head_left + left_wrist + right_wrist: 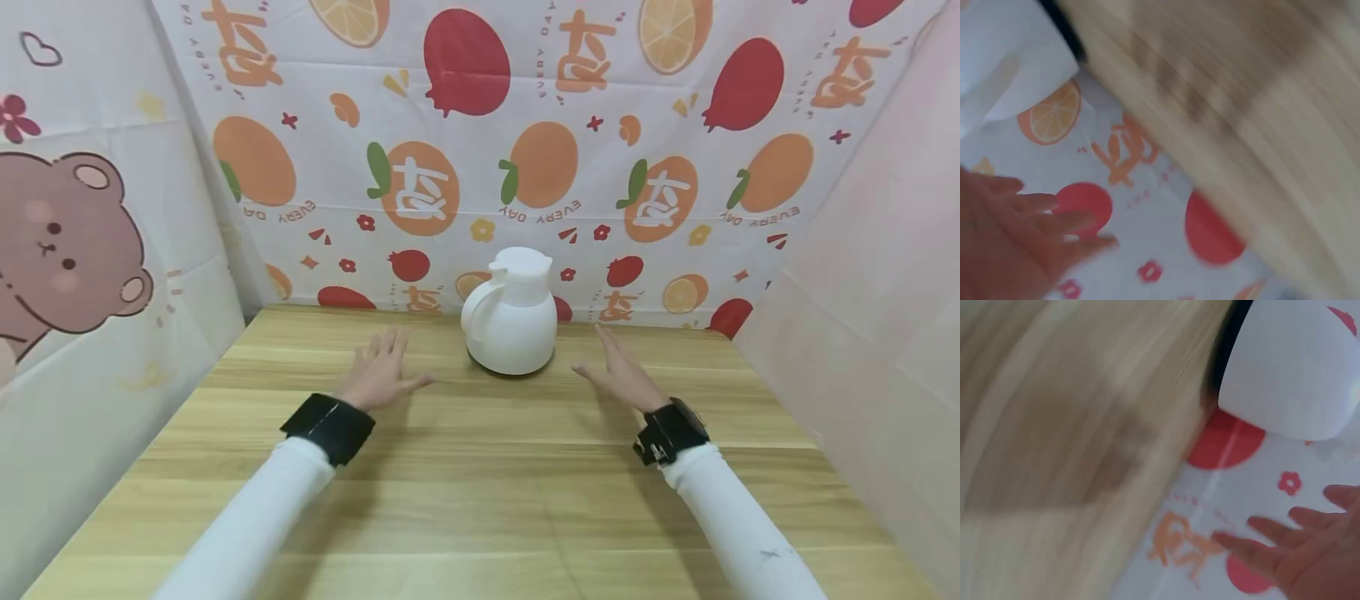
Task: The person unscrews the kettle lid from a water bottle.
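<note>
A white jug (513,329) with a lid and a side handle (480,312) stands upright near the back of the wooden table, its handle toward the left. My left hand (381,371) hovers over the table to the jug's left, fingers spread and apart from it. On the other side, my right hand (621,375) is held out with fingers extended, also apart from the jug. Part of the jug (1010,69) shows at the upper left of the left wrist view. In the right wrist view, its white body (1291,369) appears above the right fingers (1260,550).
The wooden table (480,500) reaches back to a white cloth (480,183) printed with fruit, close behind the jug. Pale cloth walls stand at both sides, the left one showing a bear (67,242). Black bands (330,427) wrap both wrists.
</note>
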Demonstrator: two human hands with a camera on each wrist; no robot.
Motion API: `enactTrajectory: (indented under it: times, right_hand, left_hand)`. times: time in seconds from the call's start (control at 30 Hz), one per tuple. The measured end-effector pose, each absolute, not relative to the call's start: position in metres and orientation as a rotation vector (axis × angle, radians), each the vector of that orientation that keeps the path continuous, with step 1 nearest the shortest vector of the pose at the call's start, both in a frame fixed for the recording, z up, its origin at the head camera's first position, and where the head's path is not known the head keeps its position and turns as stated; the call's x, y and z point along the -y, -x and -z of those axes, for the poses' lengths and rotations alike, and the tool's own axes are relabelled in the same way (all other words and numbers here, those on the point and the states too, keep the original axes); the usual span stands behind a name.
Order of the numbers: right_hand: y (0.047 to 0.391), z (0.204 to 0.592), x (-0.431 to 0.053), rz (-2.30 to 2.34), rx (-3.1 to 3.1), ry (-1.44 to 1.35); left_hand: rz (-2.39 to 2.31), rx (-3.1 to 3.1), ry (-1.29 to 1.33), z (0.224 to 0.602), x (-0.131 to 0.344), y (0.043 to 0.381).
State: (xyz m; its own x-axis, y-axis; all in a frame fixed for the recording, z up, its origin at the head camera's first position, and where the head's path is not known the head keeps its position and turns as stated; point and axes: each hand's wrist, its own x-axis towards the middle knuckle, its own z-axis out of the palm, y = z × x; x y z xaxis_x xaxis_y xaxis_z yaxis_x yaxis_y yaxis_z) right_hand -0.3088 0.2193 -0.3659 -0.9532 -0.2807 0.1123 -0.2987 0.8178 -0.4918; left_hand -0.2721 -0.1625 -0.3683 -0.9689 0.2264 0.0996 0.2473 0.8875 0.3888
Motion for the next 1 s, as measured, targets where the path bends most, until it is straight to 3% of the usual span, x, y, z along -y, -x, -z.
enactTrajectory:
  times: [0.17, 0.33, 0.67, 1.0]
  right_hand:
    - [0.346, 0.369, -0.188, -1.139, 2.914, -0.391]
    - [0.367, 0.375, -0.16, -1.365, 2.814, -0.283]
    - [0.373, 0.387, -0.143, -1.69, 2.621, -0.321]
    - [0.373, 0.389, -0.139, -1.741, 2.599, -0.312]
  left_hand:
    - [1.307, 2.803, 0.344, 0.361, 0.142, 0.309]
    - [1.647, 2.568, 0.281, 0.363, 0.113, 0.335]
    - [1.415, 2.505, 0.391, 0.367, 0.074, 0.341]
    - [1.318, 2.539, 0.332, 0.365, 0.073, 0.332]
